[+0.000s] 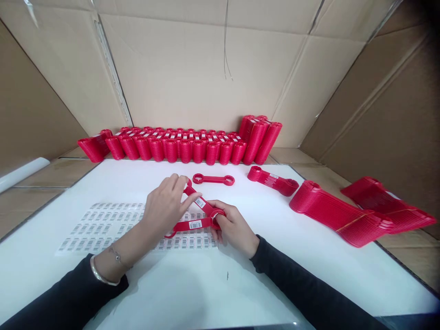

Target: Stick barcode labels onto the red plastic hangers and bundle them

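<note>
Two red plastic pieces with ringed ends, each bearing a white barcode label, meet in my right hand [233, 227], its thumb and fingers closed on their overlapping ends. The upper red piece [202, 204] slants up to my left hand [167, 201], whose fingers grip its far end, with the thumb beside the label. Below it, the lower red piece [192, 225] reaches left over the label sheet [103, 229], its left ring near the sheet's surface. My left forearm covers part of the sheet. A single red piece [213, 179] lies flat just beyond my hands.
Stacks of red pieces [172, 149] line the back of the white table [165, 293], taller at the right end. A short stack [273, 181] and bigger banded stacks [340, 215] lie at the right. A white roll [24, 174] rests at far left. Cardboard walls surround the table.
</note>
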Demonstrator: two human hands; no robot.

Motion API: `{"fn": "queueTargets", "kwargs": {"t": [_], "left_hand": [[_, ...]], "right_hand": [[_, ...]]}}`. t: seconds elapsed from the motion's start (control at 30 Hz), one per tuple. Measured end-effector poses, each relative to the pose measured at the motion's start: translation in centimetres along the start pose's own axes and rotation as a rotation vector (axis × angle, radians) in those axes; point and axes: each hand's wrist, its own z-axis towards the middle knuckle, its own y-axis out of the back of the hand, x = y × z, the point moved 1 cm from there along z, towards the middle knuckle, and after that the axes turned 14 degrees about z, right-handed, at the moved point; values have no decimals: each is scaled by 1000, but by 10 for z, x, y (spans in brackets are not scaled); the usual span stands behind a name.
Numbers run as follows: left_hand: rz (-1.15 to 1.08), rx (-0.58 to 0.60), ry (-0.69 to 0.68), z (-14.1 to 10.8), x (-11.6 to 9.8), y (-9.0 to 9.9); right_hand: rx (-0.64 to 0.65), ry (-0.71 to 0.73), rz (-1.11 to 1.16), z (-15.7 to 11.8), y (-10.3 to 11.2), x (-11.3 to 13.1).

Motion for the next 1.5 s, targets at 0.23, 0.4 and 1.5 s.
{"fn": "queueTargets", "kwargs": {"t": [0.23, 0.4, 1.5], "left_hand": [[-163, 97, 61, 6, 14, -3], [-310, 77, 92, 6, 15, -1], [-208, 467, -153, -2, 7, -12]], "right_hand": [[-42, -17, 7, -1, 0, 4], [-57, -12, 1, 0, 1, 7], [-98, -121, -89, 4, 6, 0]]}}
